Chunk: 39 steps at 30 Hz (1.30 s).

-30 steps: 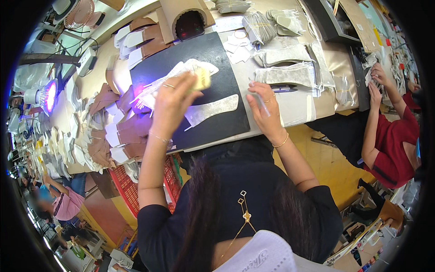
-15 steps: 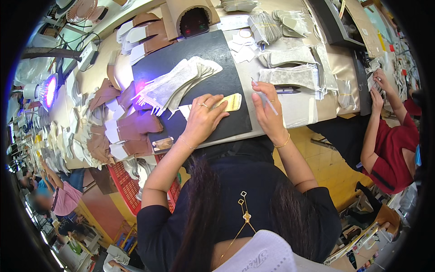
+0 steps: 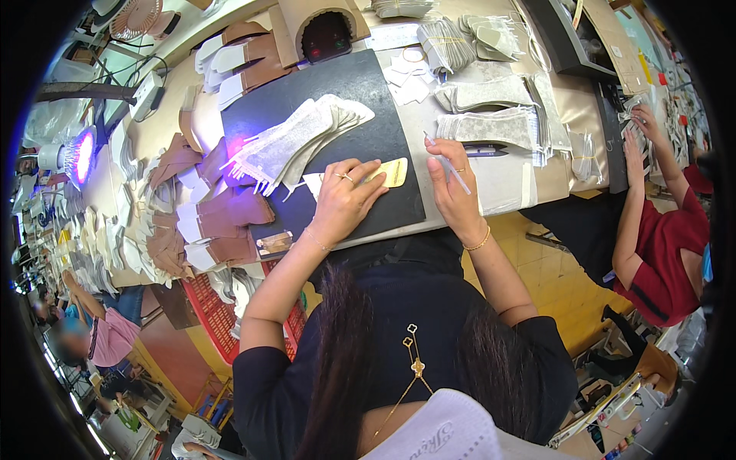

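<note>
Around the black mat (image 3: pixel 353 80), the tabletop (image 3: pixel 195 115) is crowded: brown pieces (image 3: pixel 230 216) crowd its left edge, a lit lamp (image 3: pixel 80 157) stands farther left, an arched tube (image 3: pixel 287 27) is at the far edge, and white scraps (image 3: pixel 408 86), grey stacks (image 3: pixel 479 129) and dark pens (image 3: pixel 484 151) lie to the right. On the mat, a fanned stack (image 3: pixel 307 138) lies just beyond the left hand (image 3: pixel 347 192), its fringed end toward the lamp.

The yellow template (image 3: pixel 395 174) lies near the mat's close right part, long axis roughly left to right, rounded end pointing right and slightly away. The left hand, palm down and fingers loosely extended, presses it and hides its middle; whether the pale bit (image 3: pixel 311 184) to the left belongs to it, I cannot tell.

The right hand (image 3: pixel 456 188) pinches a slim pen (image 3: pixel 461 179), slanting from far left to near right, just beside the mat.
</note>
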Available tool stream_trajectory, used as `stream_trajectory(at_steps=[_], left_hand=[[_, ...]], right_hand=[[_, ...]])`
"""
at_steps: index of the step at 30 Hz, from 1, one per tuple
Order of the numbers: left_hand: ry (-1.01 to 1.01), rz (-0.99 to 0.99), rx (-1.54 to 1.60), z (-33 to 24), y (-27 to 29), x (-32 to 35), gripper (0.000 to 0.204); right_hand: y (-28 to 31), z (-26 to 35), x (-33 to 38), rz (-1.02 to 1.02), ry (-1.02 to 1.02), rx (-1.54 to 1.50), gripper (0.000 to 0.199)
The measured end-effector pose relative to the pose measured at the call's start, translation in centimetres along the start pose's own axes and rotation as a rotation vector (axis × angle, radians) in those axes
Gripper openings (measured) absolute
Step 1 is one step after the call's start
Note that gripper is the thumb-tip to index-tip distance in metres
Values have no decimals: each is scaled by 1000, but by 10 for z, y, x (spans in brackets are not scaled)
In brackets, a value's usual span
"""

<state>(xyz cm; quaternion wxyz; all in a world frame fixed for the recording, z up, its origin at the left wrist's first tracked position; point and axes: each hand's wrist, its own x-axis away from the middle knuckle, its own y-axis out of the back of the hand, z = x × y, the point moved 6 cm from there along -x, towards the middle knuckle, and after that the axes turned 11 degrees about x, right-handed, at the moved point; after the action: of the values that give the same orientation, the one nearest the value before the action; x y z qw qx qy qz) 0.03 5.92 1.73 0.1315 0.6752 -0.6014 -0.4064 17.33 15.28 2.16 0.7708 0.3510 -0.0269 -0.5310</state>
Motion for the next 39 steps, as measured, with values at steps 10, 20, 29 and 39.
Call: stream_trajectory(at_steps=[10, 20, 29, 39], left_hand=[[-30, 43, -122, -8, -6, -2, 22], [-2, 41, -187, -13, -9, -1, 22], [22, 36, -202, -16, -11, 1, 23], [45, 51, -224, -17, -12, 1, 23]], right_hand=[[-11, 3, -5, 212, -91, -102, 20], [-28, 16, -21, 290, 191, 82, 18], [-14, 15, -27, 140, 186, 105, 17], [-23, 20, -25, 144, 281, 205, 14]])
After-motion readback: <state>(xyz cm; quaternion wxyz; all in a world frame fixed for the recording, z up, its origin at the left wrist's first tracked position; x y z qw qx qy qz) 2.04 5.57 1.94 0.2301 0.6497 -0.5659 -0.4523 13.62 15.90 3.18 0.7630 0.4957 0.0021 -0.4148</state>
